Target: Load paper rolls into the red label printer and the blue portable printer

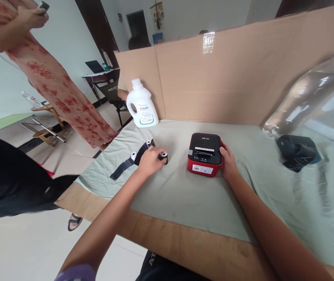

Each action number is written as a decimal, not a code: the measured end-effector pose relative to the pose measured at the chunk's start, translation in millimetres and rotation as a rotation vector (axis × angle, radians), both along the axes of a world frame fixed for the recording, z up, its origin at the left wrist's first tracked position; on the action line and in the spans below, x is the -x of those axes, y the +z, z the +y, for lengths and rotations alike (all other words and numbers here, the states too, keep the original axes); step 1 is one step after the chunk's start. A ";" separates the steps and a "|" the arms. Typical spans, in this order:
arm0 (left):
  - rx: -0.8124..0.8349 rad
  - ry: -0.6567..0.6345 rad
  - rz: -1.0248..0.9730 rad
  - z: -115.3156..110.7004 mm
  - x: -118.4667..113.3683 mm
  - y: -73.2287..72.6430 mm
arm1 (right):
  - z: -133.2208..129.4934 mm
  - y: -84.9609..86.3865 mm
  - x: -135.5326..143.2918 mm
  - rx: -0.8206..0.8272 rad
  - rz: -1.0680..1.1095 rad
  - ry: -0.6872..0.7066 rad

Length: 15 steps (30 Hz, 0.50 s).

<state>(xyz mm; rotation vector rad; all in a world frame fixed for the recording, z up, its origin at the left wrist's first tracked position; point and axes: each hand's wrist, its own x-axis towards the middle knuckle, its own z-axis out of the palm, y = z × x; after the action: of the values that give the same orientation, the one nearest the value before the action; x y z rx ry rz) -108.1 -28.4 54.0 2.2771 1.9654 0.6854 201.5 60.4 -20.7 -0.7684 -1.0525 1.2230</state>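
A small receipt printer [205,154], black on top and red around its base, sits upright on the cloth. My right hand [228,160] is against its right side, fingers curled round the edge. To the printer's left, my left hand [151,160] is closed around a small paper roll [163,155] with a dark outside and a white end. Just beyond that hand lies a partly unrolled dark roll [147,145]. Another roll [133,155] has its dark strip [121,168] trailing toward the front left. Part of the held roll is hidden by my fingers.
A white detergent bottle [142,105] stands at the back left, before a cardboard wall [222,78]. On the right are a large clear bottle [307,95] with a blue cap and a blurred dark device [297,150]. The table's wooden edge [190,238] runs along the front. People stand at left.
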 end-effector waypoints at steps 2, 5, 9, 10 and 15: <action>-0.009 -0.013 -0.029 -32.6 1.7 -5.3 | 0.3 -1.3 -0.5 -0.001 0.005 -0.001; -0.025 0.030 -0.058 -66.2 11.3 -13.5 | 1.1 -1.6 -0.1 0.011 0.009 -0.002; -0.064 0.159 -0.067 -84.5 21.9 -18.2 | 2.0 -1.8 2.2 0.025 -0.003 -0.012; -0.094 0.192 -0.062 -85.0 21.1 -17.4 | 0.9 -1.9 1.9 0.029 -0.010 -0.033; -0.157 0.083 -0.281 -51.6 -18.5 -7.5 | -25.2 0.2 -14.5 -0.054 -0.123 0.009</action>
<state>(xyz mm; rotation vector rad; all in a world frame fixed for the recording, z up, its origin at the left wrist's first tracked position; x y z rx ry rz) -89.6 -80.0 46.4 2.0473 1.9405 1.1370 216.0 35.2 -20.5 -0.8058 -1.1857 1.1618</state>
